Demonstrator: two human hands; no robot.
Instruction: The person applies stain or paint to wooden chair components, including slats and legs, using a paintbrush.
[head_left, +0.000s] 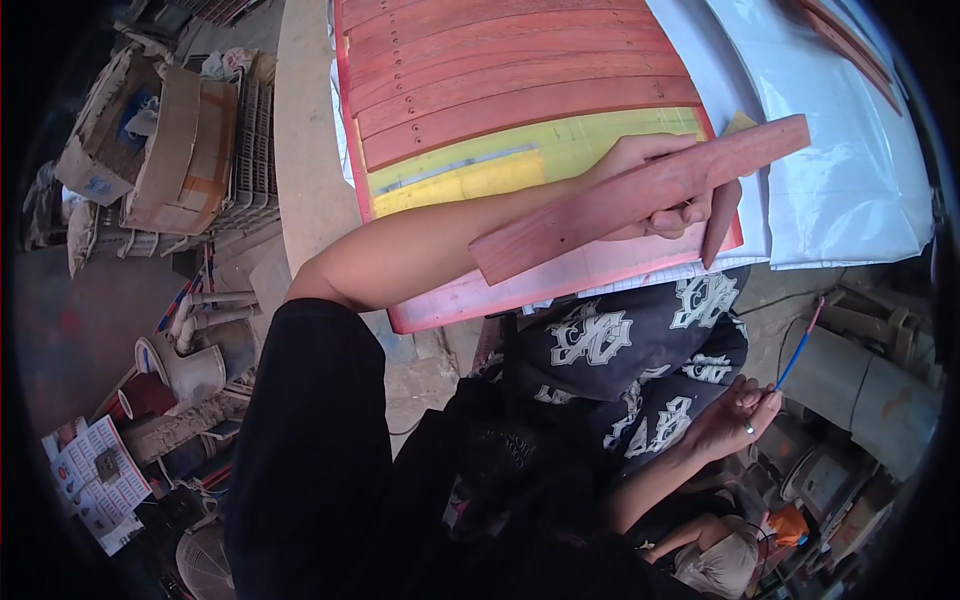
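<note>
Slat (620, 205) in left hand (645, 152) over table (308, 130), brush (797, 355) in right hand (738, 418) beyond edge

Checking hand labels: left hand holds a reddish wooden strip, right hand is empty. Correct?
Not quite: the right hand isn't empty. The head view shows it holding a thin blue stick with a reddish tip. The left hand does hold a reddish wooden strip.

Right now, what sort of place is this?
Probably a woodworking or finishing workshop: reddish wooden slats laid side by side, a wooden bar in the left hand, a thin blue-handled brush in the right hand.
</note>
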